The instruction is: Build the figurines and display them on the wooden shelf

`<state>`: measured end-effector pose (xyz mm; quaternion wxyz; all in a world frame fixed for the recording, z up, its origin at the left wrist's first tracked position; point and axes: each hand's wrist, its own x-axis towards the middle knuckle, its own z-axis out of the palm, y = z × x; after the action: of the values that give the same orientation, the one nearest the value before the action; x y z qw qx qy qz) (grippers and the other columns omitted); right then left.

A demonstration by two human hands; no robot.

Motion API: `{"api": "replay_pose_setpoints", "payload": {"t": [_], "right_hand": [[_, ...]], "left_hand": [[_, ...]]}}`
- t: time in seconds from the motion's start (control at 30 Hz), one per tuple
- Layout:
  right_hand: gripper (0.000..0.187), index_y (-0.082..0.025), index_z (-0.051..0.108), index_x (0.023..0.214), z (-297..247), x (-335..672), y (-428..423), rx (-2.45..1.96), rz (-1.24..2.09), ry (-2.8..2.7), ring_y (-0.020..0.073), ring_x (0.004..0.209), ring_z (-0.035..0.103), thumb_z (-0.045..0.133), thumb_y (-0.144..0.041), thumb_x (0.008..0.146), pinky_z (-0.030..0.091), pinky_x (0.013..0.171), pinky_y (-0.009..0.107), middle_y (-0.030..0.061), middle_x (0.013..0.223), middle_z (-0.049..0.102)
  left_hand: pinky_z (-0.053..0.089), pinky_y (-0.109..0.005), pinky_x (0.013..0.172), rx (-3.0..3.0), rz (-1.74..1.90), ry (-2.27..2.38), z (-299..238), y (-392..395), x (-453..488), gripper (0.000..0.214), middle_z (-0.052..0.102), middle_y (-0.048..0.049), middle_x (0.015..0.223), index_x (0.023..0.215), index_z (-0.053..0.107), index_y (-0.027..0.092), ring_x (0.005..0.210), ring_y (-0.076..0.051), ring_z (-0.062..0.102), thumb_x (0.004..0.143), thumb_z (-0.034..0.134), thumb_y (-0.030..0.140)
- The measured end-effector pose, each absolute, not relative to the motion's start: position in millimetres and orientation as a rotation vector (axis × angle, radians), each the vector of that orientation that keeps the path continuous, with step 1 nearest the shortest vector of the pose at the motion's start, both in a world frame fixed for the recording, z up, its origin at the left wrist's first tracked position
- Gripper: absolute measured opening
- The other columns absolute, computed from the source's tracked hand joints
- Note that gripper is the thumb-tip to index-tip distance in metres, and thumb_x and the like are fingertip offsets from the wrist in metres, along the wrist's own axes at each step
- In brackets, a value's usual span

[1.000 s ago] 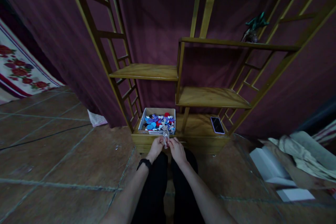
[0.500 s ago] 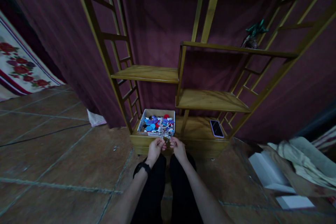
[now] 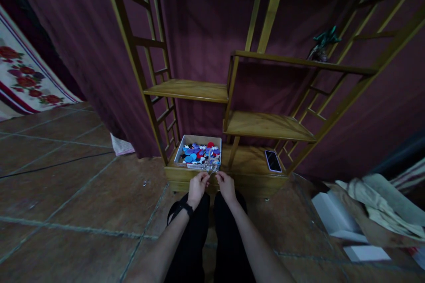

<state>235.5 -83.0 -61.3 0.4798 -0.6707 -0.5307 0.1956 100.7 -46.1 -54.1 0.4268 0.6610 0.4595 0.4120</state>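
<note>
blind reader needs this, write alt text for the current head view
A person's left hand and right hand hold crinkled see-through plastic by an open box of colourful pieces. Box and phone rest low on a wooden shelf unit.

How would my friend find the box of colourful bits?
Find the wooden shelf in front of the purple curtain. On its lowest board, at the left end just beyond the left hand, sits the box. It's open and holds blue, red and white bits, unlike the flat phone farther right.
</note>
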Motion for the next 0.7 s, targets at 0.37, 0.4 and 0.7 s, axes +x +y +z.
{"api": "replay_pose_setpoints", "payload": {"t": [0.37,0.4,0.7], "right_hand": [[0.022,-0.022,0.061,0.080,-59.7,232.6,-80.9,-1.741,0.466,-1.259,0.0126,0.061,0.061,0.039,-0.024,0.085,0.047,0.056,0.021,-0.0002,0.070,0.066],[0.022,-0.022,0.061,0.080,-60.2,232.7,-80.1,-1.719,0.507,-1.234,0.0122,0.060,0.061,0.039,-0.025,0.084,0.047,0.053,0.020,-0.0005,0.070,0.065],[0.019,-0.021,0.057,0.080,-63.5,229.9,-77.0,-1.546,0.659,-1.116,0.0128,0.069,0.062,0.040,-0.029,0.082,0.053,0.054,0.021,0.0003,0.077,0.064]], "left_hand": [[0.049,-0.026,0.058,1.714,0.998,1.235,-49.5,-51.8,103.1,0.021,0.068,-0.0024,0.072,0.090,0.064,0.019,0.056,-0.015,0.062,0.076,0.054,0.031],[0.049,-0.026,0.058,1.706,1.002,1.233,-49.9,-51.3,102.9,0.021,0.068,-0.0025,0.073,0.090,0.063,0.019,0.057,-0.015,0.063,0.076,0.054,0.031],[0.051,-0.027,0.061,1.552,1.091,1.193,-50.6,-55.2,100.9,0.023,0.069,-0.0058,0.076,0.089,0.064,0.015,0.064,-0.018,0.066,0.076,0.056,0.033]]}}
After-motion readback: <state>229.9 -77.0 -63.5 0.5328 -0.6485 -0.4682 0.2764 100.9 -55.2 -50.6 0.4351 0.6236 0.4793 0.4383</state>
